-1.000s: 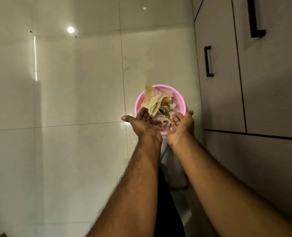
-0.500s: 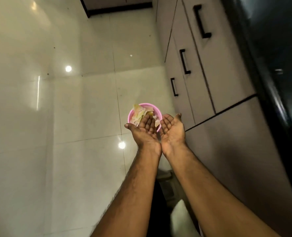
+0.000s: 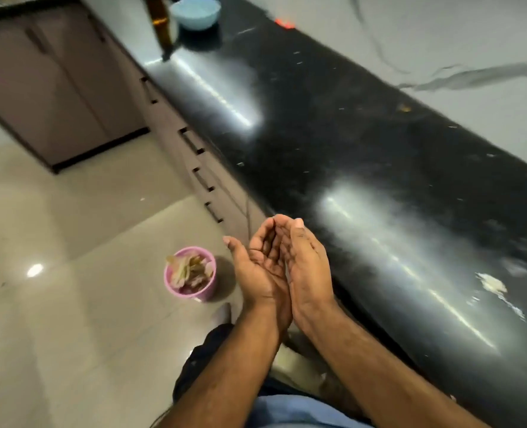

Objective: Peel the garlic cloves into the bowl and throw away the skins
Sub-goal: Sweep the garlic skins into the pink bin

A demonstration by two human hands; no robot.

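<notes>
The skins lie heaped in a small pink bin (image 3: 190,271) on the floor (image 3: 71,304), mixed with other pale scraps, just left of the person's wrists and beside the cabinet drawers (image 3: 200,168). Above and to the right of it the two hands meet edge to edge, palms up: the left hand (image 3: 257,267) and the right hand (image 3: 307,264) form a shallow cup, fingers loosely curved, and nothing can be seen lying in the hollow, which is shadowed. I judge the throwing-away step to be at or near its end. A few pale flecks and a whitish smear (image 3: 492,284) remain on the dark surface (image 3: 348,149) to the right; if those are skins, the next move calls for sweeping them together and carrying them over the bin. A light blue bowl (image 3: 194,13) sits far along the surface; whether it holds cloves cannot be told.
</notes>
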